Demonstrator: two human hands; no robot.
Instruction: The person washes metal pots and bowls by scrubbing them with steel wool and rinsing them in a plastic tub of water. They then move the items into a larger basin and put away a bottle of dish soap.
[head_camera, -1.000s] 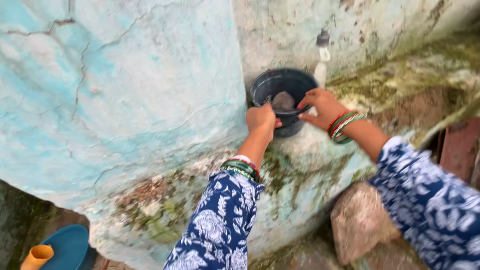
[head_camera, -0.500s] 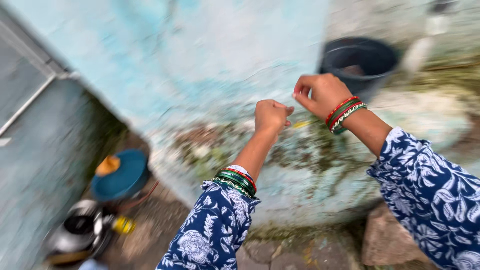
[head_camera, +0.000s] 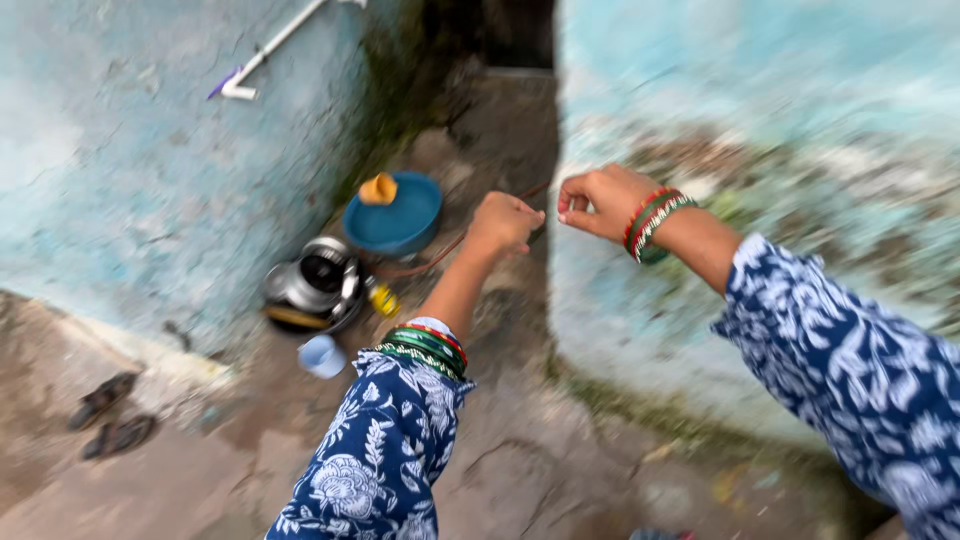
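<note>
Both my hands up in the air, fists loosely curled, over the wet yard.

My left hand (head_camera: 503, 222) is curled shut and my right hand (head_camera: 598, 200) is folded with fingertips pinched, though the blur hides whether either holds anything (I cannot tell). At about ten o'clock from my left fist sits the blue basin (head_camera: 393, 217) with an orange cup (head_camera: 378, 188) on its rim, round and shallow; the steel pot (head_camera: 312, 282) lies at eight o'clock. The ground looks damp and uneven, so I could slip stepping toward it.
</note>
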